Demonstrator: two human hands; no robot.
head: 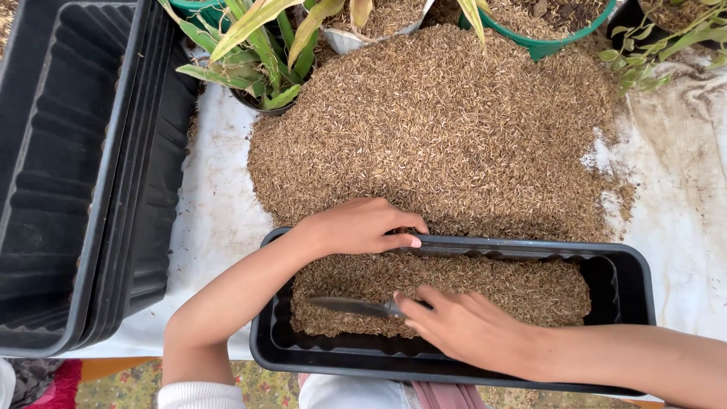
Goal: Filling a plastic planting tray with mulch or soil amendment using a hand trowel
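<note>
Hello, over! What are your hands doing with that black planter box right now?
Left hand grips far rim of black planter. Right hand holds dark trowel over brown husk fill. Big husk pile behind; nothing blocking.

Husk heap (pixel 439 129) crowding planter (pixel 628 261) rim, stacked trays (pixel 83 174) left, open cloth (pixel 216 220) between

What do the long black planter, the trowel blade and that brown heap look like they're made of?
The planter looks like moulded black plastic: matte sheen, fluted inner walls. The trowel blade, held by the right hand, looks like dark, dull metal, thin and pointed. The heap seems to be dry husks or similar fibrous flakes; exact kind unclear. The left hand grips the planter's rim.
</note>
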